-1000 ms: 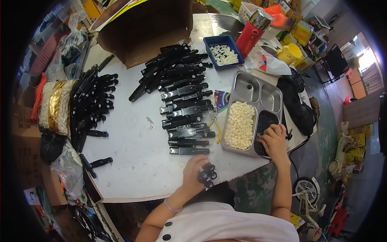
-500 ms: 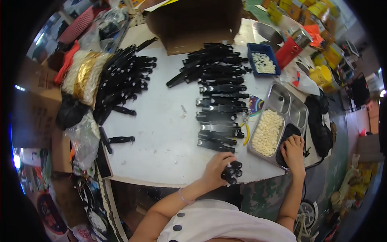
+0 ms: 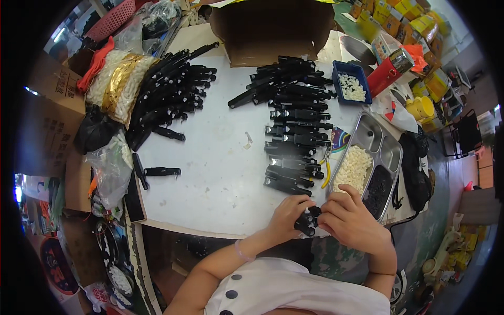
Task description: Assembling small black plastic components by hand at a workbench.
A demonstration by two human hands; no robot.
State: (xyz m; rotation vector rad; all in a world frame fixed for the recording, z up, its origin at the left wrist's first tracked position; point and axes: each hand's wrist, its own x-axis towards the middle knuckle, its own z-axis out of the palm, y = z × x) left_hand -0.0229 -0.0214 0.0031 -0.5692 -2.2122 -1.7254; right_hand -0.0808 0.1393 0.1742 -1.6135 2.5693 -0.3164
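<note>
At the table's front edge, my left hand is closed around a bundle of several black handle-like pieces with white bits at their ends. My right hand meets it from the right, thumb and fingers pinched at the ends of the bundle. Whatever it pinches is too small to make out. Just beyond the right hand lies a divided steel tray. One compartment holds small cream-white pieces, another tiny black parts. Similar black pieces lie in a row ahead of my hands.
More black pieces are heaped at the left, beside a bag of white parts. An open cardboard box stands at the back. A blue bin, a red flask and yellow-handled pliers are on the right.
My right hand has left the tray's black-part compartment and come left to the bundle. The left hand still grips the bundle. The whole view has shifted slightly.
</note>
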